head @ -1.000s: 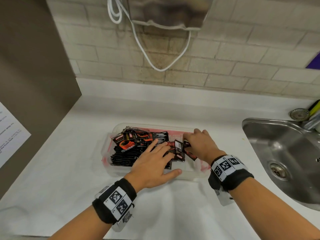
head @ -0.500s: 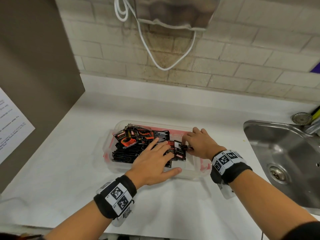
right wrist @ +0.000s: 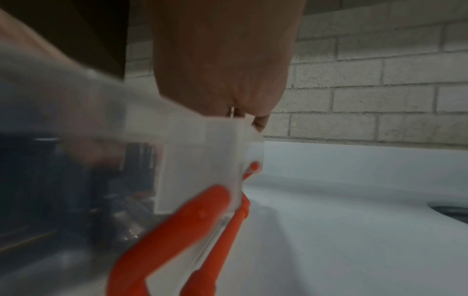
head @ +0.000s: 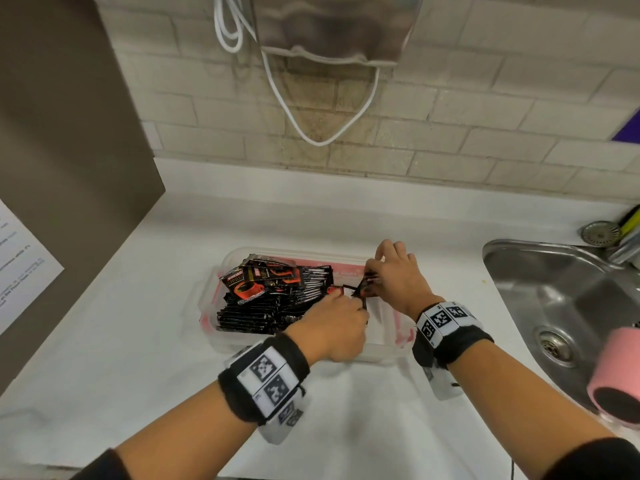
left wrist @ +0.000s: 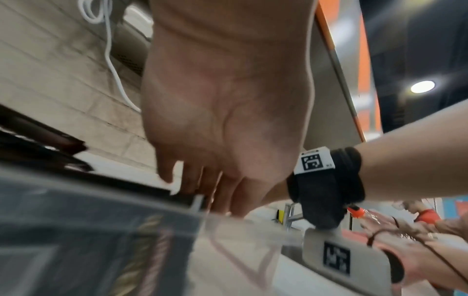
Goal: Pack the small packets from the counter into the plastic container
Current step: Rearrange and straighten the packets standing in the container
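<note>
Now both my left hand [head: 337,320] and right hand [head: 393,275] pinch packets [head: 362,289]; I should seat them upright beside the stack [head: 273,296] in the container [head: 388,344].

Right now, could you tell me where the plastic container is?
In the head view the plastic container sits mid-counter, left of the sink, under both hands.
</note>
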`<action>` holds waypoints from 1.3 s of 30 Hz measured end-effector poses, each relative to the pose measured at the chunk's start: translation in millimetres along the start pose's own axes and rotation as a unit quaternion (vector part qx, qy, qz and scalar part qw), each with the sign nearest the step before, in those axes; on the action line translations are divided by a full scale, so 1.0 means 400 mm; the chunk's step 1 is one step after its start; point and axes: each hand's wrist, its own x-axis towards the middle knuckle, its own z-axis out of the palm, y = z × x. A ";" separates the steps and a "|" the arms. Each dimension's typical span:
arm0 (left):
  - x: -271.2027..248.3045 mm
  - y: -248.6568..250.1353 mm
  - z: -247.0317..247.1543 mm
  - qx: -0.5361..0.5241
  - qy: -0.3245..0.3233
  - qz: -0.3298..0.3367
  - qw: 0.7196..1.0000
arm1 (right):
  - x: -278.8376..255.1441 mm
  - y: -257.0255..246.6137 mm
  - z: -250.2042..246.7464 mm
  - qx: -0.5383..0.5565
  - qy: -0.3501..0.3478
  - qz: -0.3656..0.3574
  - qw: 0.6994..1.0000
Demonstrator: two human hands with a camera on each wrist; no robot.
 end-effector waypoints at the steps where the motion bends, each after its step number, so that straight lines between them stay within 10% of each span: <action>1: 0.023 0.010 -0.011 -0.008 -0.044 -0.010 0.999 | -0.001 0.003 0.001 0.024 -0.001 0.010 1.000; 8: 0.134 0.035 -0.020 0.099 -0.147 -0.052 0.983 | -0.013 0.004 0.014 0.180 0.031 0.037 0.982; 21: 0.174 0.033 0.037 0.191 -0.019 -0.035 0.981 | -0.025 -0.011 0.024 0.208 0.083 0.087 0.971; 29: 0.163 -0.008 -0.025 -0.006 0.101 -0.099 0.990 | -0.020 0.006 0.052 0.268 0.124 0.076 0.953; 39: 0.187 -0.032 -0.029 -0.220 0.236 -0.175 0.930 | -0.036 0.014 0.052 0.306 0.079 0.033 0.948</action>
